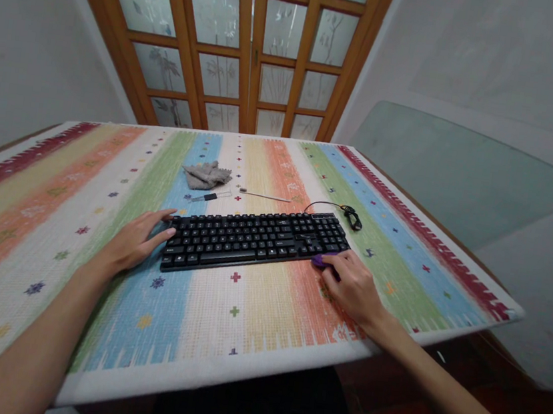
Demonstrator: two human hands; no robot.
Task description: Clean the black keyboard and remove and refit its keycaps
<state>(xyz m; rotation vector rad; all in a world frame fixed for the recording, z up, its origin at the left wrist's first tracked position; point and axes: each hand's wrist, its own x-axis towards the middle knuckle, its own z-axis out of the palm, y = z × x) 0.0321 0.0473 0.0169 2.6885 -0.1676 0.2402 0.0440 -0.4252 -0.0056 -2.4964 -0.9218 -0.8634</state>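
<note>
A black keyboard [252, 239] lies on the striped cloth, slightly slanted. My left hand [137, 238] grips its left end, with the thumb on the edge by the lower keys and the index finger at the upper corner. My right hand [351, 285] is closed on a soft-looking purple thing [319, 260], pressed against the keyboard's front edge at the right. Most of the purple thing is hidden under the fingers, so its kind is unclear. The keyboard's coiled black cable [352, 217] rests behind its right end.
Behind the keyboard lie a crumpled grey cloth [207, 175], a small tool with a black middle [210, 196] and a thin rod with a brush-like tip [265, 196]. The striped tablecloth [212, 320] covers the table. A glass panel [462, 169] leans on the right wall.
</note>
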